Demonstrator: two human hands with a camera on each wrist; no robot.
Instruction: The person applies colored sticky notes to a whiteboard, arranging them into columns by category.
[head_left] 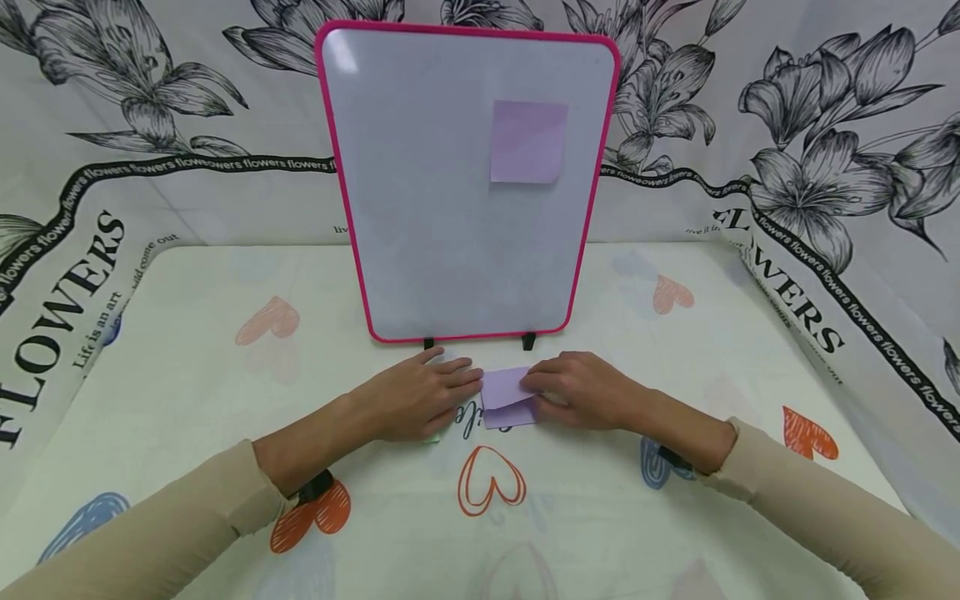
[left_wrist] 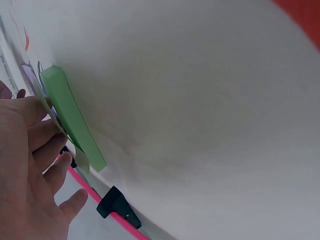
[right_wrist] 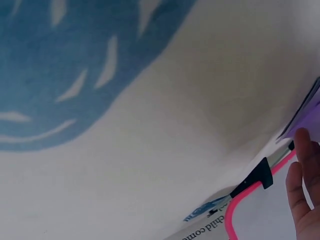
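Purple sticky notes (head_left: 504, 390) lie in front of the whiteboard, the upper sheet raised at an angle over the lower one. My right hand (head_left: 581, 390) pinches their right side between thumb and fingers; in the right wrist view the purple paper (right_wrist: 311, 119) shows above its fingertips. My left hand (head_left: 431, 396) reaches in from the other side with fingers extended, the fingertips at the left edge of the purple paper. Beneath that hand is a green sticky-note pad (left_wrist: 72, 117), mostly hidden in the head view, with a thin sheet curling beside it.
A pink-framed whiteboard (head_left: 450, 250) stands upright behind the hands on small black feet (head_left: 528, 341). One purple sticky note (head_left: 528, 142) is stuck at its upper right. The tablecloth (head_left: 405, 517) has printed hearts, and a flower-patterned cloth (head_left: 247, 204) hangs behind.
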